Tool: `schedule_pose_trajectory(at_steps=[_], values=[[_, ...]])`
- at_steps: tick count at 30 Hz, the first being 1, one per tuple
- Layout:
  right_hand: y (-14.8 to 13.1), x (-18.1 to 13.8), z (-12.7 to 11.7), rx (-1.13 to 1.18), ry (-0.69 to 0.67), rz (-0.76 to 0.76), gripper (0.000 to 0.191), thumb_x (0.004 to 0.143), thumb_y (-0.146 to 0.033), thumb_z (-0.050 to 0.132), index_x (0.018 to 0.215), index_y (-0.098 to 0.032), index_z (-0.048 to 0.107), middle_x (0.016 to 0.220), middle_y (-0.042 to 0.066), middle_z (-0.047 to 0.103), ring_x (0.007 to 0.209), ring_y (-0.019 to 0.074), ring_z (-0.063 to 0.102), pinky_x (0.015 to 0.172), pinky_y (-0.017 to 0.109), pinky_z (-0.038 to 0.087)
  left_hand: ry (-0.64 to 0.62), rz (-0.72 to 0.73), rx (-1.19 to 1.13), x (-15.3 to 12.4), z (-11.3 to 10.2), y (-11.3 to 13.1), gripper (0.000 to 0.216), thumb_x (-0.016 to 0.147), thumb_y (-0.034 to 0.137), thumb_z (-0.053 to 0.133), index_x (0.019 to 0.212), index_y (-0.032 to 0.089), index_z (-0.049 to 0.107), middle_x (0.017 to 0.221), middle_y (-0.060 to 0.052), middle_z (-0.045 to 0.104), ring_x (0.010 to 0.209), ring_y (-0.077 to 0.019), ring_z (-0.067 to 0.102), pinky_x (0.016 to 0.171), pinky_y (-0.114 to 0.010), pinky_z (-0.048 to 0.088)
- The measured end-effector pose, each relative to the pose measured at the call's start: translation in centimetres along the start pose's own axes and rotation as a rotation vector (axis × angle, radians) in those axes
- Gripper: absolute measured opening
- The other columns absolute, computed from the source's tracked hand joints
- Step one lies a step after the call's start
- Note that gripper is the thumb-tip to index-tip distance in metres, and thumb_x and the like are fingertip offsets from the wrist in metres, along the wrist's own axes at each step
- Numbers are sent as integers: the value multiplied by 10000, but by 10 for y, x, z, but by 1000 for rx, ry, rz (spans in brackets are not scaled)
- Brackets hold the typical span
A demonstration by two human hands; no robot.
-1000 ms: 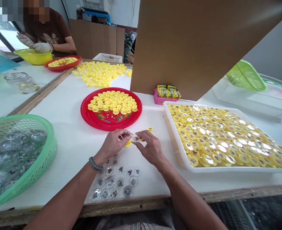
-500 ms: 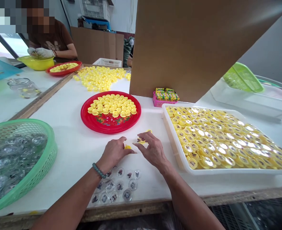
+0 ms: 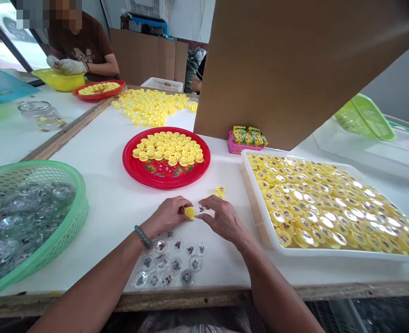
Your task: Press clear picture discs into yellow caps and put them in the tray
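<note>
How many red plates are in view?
2. One red plate mid-table, holding yellow caps; the other far left by the co-worker's yellow bowl. The cardboard may hide more.

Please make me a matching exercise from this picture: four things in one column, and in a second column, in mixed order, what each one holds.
Column one
1. red plate
2. green basket
3. white tray
4. left hand

Column two
a. single yellow cap, pinched in the fingertips
b. clear plastic domes
c. yellow caps with shiny clear covers
d. plain yellow caps in rows

Pairs: 1-d, 2-b, 3-c, 4-a.
</note>
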State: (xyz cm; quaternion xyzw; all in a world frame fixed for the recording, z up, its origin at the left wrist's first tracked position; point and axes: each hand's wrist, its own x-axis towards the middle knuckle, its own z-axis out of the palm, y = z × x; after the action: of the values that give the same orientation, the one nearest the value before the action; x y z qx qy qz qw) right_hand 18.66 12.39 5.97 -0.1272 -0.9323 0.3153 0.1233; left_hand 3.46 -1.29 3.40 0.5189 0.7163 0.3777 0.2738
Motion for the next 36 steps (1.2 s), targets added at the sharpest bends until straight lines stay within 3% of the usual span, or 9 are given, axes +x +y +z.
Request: schedule_pose_trajectory(at_steps=[11, 16, 23, 36], values=[[-3, 6, 11, -105, -118, -46, 258, 763, -71, 602, 984, -192, 655, 912, 42, 629, 875, 154, 578, 761, 235, 419, 54, -1, -91, 3, 4, 2, 138, 715, 178, 614, 831, 176, 688, 816, -27, 644, 702, -161, 580, 627, -245, 433], [0, 8, 14, -226, -106, -40, 186, 800, -129, 602, 967, -190, 659, 900, 44, 628, 837, 154, 577, 701, 229, 398, 69, -72, -159, 8, 11, -1, 159, 665, 141, 597, 807, 162, 667, 764, -26, 661, 688, -167, 606, 629, -250, 459], [5, 11, 14, -189, -109, -13, 117, 765, -108, 651, 849, -187, 669, 815, 26, 624, 764, 141, 580, 644, 221, 373, 33, -178, -529, 10, 9, 2, 345, 645, 190, 643, 976, 134, 560, 809, -52, 668, 782, -183, 633, 740, -302, 505], [9, 17, 8, -154, -168, -41, 55, 704, -162, 739, 742, -183, 706, 706, 16, 610, 718, 136, 568, 602, 220, 337, 115, -221, -529, 9, 19, 0, 248, 656, 192, 654, 889, 136, 591, 822, -65, 662, 771, -185, 619, 722, -310, 489]])
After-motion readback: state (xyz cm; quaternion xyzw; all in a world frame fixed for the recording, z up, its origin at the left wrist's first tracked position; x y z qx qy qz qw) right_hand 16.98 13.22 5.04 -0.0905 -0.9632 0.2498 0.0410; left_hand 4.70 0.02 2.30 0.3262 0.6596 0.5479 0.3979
